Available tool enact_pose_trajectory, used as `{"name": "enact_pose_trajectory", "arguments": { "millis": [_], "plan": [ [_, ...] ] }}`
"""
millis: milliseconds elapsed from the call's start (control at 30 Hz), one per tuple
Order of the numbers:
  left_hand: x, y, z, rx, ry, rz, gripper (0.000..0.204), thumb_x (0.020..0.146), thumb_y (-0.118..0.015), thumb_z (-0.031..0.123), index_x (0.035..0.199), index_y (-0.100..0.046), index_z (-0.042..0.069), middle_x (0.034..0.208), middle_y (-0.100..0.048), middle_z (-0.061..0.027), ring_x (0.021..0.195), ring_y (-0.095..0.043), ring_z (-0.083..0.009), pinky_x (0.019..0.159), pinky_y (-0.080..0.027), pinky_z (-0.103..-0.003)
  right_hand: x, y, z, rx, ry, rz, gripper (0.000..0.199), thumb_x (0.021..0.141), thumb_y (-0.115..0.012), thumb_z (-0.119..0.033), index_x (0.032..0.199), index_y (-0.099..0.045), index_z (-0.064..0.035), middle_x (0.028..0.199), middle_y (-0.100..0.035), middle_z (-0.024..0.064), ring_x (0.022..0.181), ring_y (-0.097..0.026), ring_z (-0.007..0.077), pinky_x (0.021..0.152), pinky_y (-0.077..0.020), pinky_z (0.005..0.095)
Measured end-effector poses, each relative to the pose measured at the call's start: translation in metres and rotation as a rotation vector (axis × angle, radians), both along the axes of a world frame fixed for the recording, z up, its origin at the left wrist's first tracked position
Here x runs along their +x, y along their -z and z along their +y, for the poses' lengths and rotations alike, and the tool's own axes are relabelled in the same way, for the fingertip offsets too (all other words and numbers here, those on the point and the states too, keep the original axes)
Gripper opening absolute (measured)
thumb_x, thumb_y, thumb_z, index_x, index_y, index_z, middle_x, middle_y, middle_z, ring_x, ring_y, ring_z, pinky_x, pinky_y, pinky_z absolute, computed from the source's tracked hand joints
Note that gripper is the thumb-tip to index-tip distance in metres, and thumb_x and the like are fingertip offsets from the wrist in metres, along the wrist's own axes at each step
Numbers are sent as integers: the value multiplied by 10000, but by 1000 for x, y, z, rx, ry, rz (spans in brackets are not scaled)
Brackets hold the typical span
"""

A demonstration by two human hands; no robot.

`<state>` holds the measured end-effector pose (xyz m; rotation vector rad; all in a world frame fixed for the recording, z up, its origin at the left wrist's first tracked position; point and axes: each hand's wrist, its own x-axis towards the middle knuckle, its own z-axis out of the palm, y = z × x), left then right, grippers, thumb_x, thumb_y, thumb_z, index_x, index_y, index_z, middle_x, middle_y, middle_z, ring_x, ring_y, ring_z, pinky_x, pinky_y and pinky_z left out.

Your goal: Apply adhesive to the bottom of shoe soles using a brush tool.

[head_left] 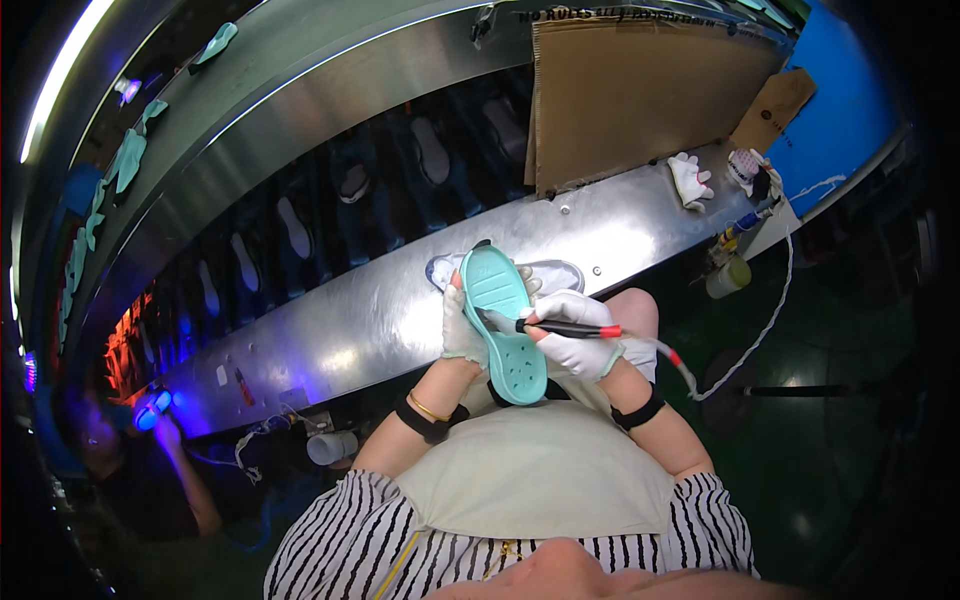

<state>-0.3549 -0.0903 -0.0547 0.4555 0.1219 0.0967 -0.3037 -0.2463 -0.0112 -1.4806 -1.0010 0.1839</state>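
**Sole steadied on edge, pen tool laid across it**

Head view: the left hand (pixel 462 325), in a white glove, wraps its fingers around the left edge of a teal shoe sole (pixel 505 325) and props it up, underside toward the person, heel end down near the lap. Held this way, the sole's face seems to stay open and steady for the other hand. The right hand (pixel 578 335), also gloved, pinches a slim black pen-like tool (pixel 565 328) with a red end, fingers closed narrowly on it, its tip resting on the sole's middle. A white cord (pixel 770 315) runs from the tool's rear up toward the bench's right end, slack enough to let the wrist move. Behind the sole, a white shoe upper (pixel 555 272) lies on the metal bench (pixel 380 320), close at hand.

Containers: a small pale cup (pixel 728 277) stands off the bench's right end, and a white cylinder (pixel 333 446) hangs below its left part; I cannot tell what either holds. A cardboard sheet (pixel 640 95) leans behind the bench, with a spare white glove (pixel 690 180) lying before it.
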Motion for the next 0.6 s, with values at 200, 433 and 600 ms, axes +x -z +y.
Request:
{"name": "enact_pose_trajectory", "arguments": {
  "millis": [200,433,600],
  "plan": [
    [-4,-5,-1,-32,76,113,819,808,-357,690,1265,-439,15,1190,-532,-179,1063,-543,-310,956,-428,-431,-13,25,-13,21,-11,85,114,762,-665,-15,864,-618,-29,891,-632,68,815,-596,128,742,-465,246],
    [-45,25,-25,167,246,164,941,723,-325,794,1262,-432,30,1182,-543,-148,1072,-544,-281,949,-426,-378,-13,41,-40,-71,88,172,88,784,-646,-1,861,-614,-29,866,-633,59,815,-584,109,750,-464,243],
    [-27,27,-21,156,194,23,888,698,-425,779,1209,-463,53,1064,-571,-120,980,-567,-238,898,-459,-368,-24,30,-33,31,-17,408,108,772,-676,-2,859,-614,-16,853,-627,55,813,-596,118,739,-467,240]
  ]
}}
